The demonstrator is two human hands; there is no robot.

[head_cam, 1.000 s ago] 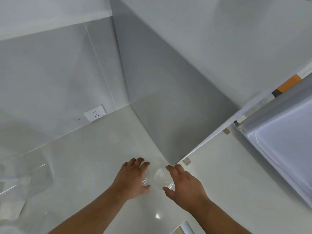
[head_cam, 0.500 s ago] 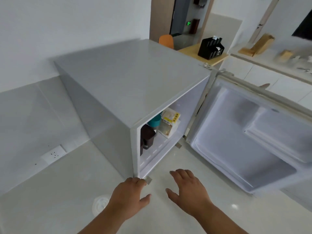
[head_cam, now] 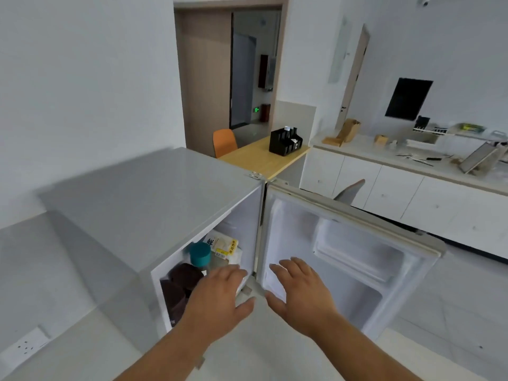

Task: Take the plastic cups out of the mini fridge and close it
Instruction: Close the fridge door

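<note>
The grey mini fridge (head_cam: 154, 204) stands on the floor with its door (head_cam: 357, 259) swung wide open to the right. Inside I see dark brown containers (head_cam: 181, 284), a teal-lidded jar (head_cam: 200, 253) and a yellow-white carton (head_cam: 224, 244). No clear plastic cup is in view. My left hand (head_cam: 217, 295) hovers with fingers spread in front of the fridge opening, holding nothing. My right hand (head_cam: 299, 292) is also spread and empty, in front of the door's inner face near the hinge.
A wall socket (head_cam: 24, 347) sits low at the left. Behind the fridge are a wooden table (head_cam: 261, 158) with a black organiser (head_cam: 284, 141) and an orange chair (head_cam: 224, 141). White cabinets (head_cam: 412, 193) with a cluttered counter run along the right.
My view has swung up from the floor to the open fridge. Both hands left the clear cups on the floor and moved up to the fridge opening, empty.
</note>
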